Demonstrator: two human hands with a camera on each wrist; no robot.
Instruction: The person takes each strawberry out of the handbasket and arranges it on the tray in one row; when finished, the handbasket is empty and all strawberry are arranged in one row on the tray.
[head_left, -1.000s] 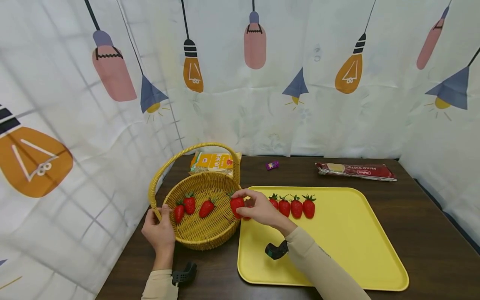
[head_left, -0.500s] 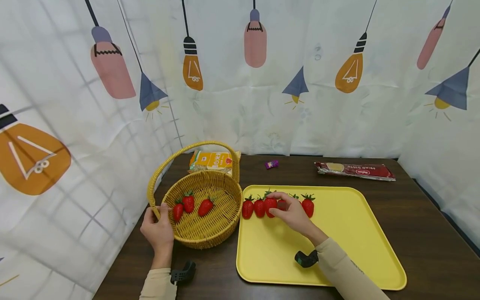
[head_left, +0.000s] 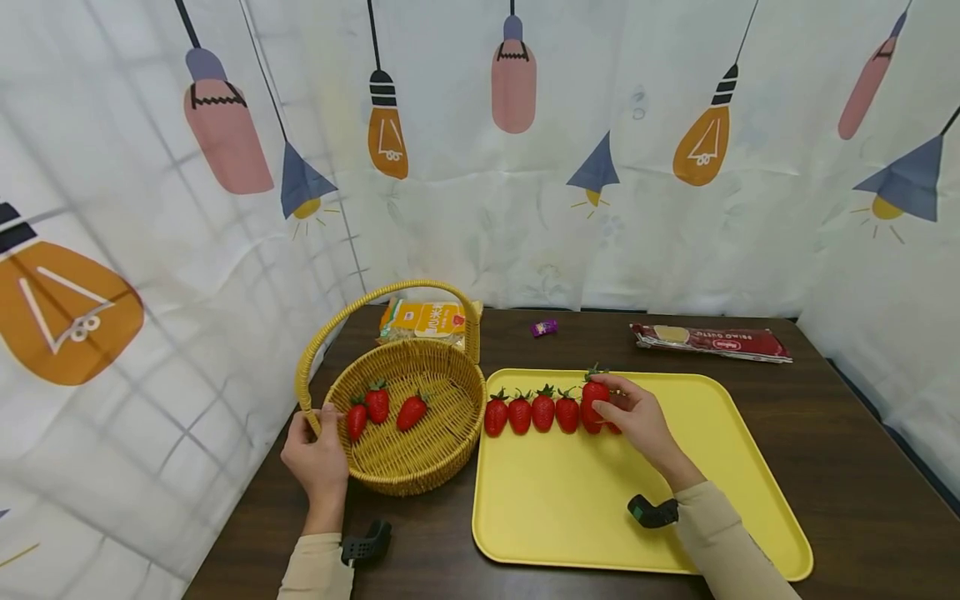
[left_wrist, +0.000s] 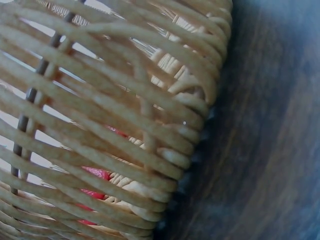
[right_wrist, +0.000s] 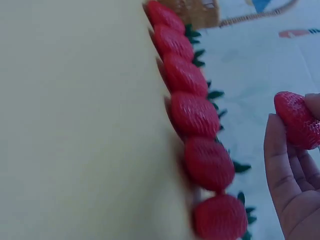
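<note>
My left hand (head_left: 315,458) grips the yellow wicker basket (head_left: 442,471) at its left side, where the arched handle meets the rim. Inside the basket lie three strawberries (head_left: 412,412). The left wrist view is filled by the basket's weave (left_wrist: 125,100), with red strawberry (left_wrist: 95,182) showing through gaps. My right hand (head_left: 641,421) pinches a strawberry (head_left: 595,392) between thumb and fingers, raised over the right end of a strawberry row (head_left: 542,412) on the yellow tray (head_left: 600,508). In the right wrist view the held strawberry (right_wrist: 297,120) is apart from the row, whose leaves point one way.
Behind the basket lies an orange and yellow snack bag (head_left: 427,321). A small purple packet (head_left: 543,328) and a long red packet (head_left: 712,342) lie along the dark table's (head_left: 847,467) back. A printed curtain (head_left: 480,225) hangs behind and beside the table.
My right hand has carried the strawberry from over the basket's right rim rightward along the row to its right end. The left hand stays on the basket.
</note>
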